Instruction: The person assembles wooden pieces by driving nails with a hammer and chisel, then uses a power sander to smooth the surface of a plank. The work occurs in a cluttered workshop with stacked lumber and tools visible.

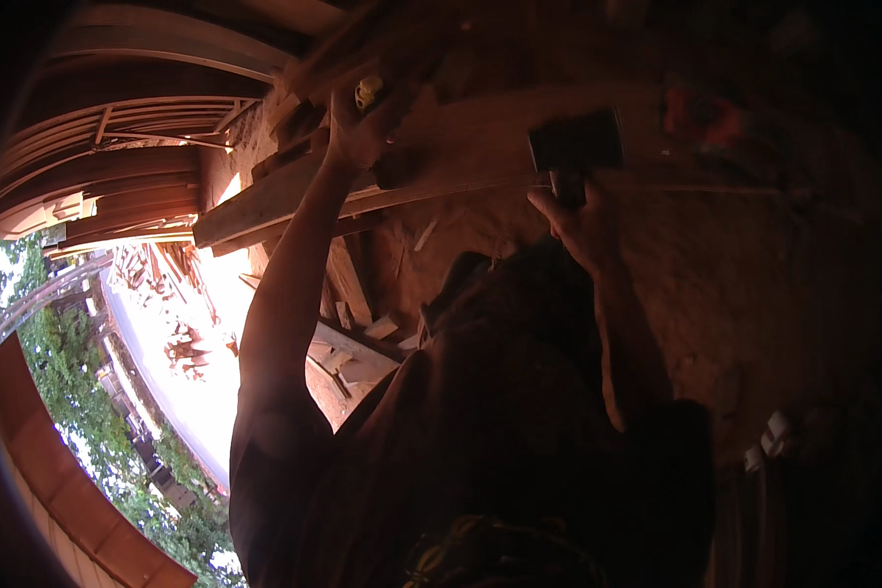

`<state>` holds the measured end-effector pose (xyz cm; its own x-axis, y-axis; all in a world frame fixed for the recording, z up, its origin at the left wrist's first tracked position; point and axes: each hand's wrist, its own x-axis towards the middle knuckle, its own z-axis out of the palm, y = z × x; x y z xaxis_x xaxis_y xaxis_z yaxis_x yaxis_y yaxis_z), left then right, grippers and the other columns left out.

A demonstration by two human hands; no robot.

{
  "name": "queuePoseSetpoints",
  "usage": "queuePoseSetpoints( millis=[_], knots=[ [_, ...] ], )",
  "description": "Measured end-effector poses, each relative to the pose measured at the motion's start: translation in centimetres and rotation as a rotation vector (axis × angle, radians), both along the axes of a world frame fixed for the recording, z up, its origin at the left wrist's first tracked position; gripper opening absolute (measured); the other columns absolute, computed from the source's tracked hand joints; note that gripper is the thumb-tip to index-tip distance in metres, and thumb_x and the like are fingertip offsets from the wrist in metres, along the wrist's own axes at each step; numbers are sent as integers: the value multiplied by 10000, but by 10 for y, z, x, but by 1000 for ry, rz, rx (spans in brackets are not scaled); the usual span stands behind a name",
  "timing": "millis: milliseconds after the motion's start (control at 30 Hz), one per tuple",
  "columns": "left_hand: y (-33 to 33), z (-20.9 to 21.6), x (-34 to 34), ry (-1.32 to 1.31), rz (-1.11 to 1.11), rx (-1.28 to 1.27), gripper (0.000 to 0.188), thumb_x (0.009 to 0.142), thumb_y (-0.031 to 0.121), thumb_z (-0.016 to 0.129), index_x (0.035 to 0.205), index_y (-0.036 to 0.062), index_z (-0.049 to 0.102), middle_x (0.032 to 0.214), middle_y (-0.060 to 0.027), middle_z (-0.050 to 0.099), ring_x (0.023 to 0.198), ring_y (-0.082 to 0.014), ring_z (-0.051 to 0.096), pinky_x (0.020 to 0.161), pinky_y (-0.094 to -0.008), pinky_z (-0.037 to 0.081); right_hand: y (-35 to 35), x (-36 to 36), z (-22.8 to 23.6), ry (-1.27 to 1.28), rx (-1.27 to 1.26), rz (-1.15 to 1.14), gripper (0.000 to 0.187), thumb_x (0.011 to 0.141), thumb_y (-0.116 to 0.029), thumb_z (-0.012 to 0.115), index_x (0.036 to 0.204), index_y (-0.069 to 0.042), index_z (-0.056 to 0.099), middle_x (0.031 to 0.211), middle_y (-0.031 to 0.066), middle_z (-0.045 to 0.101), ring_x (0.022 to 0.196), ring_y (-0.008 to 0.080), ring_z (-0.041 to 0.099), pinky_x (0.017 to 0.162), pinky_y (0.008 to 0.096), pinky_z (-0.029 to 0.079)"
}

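My right hand point(586, 223) grips a dark block-headed mallet point(576, 143) by its handle, over the wide board point(470, 127). Left hand point(359, 139) is by a small yellow thing point(367, 92); can't tell if grasping. Risk: dim light, a swing straying left could catch that hand.

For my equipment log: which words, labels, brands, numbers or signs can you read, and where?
None can be read.
Dark block-headed hammer in the right hand: no legible marking.
Blurred red object: too dim to tell.
Small yellow object at left hand: too small.
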<state>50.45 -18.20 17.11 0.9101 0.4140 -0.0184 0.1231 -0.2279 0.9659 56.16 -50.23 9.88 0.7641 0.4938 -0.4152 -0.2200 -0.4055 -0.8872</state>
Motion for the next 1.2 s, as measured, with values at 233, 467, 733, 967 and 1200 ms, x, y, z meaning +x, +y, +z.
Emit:
queuePoseSetpoints(
  millis=[233, 467, 733, 967, 1200],
  knots=[
    [12, -9, 2, -100, -149, 193, 67, 954, 110, 757, 954, 43, 760, 750, 19, 644, 512, -21, 534, 428, -216, 397, -6, -4, -1, -213, 25, -34, 441, 850, -306, 895, 1099, 2, 704, 871, 89, 729, 765, 177, 713, 726, 376, 579],
    [35, -33, -20, -8, -194, 44, 207, 983, 120, 720, 1168, 27, 705, 968, -34, 675, 669, -75, 633, 474, -224, 472, 23, 54, 93, -628, 278, -59, 320, 925, -239, 871, 1100, -28, 705, 834, 1, 683, 655, 77, 650, 598, 253, 558],
    [16, -53, -18, -202, -121, 281, 404, 941, 124, 750, 1305, 24, 607, 1132, -77, 682, 962, -179, 689, 848, -314, 564, 112, 43, 100, -1383, 64, 308, 332, 890, -214, 848, 1107, -22, 687, 934, 137, 721, 833, 276, 729, 748, 427, 595],
    [11, -16, -19, 47, -50, -55, 177, 920, 148, 760, 1024, 13, 710, 852, -12, 688, 812, -125, 670, 722, -309, 553, 85, 82, 142, -1185, 15, 388, 305, 862, -205, 877, 910, -20, 639, 805, 139, 673, 747, 291, 695, 685, 452, 557],
    [5, -1, -25, 175, -101, -38, 217, 934, 164, 772, 1077, 14, 708, 849, -38, 710, 746, -129, 681, 658, -309, 554, 120, 51, 155, -1277, 106, 350, 293, 872, -204, 838, 1005, -4, 670, 871, 148, 709, 864, 329, 721, 754, 477, 576]
  ],
)
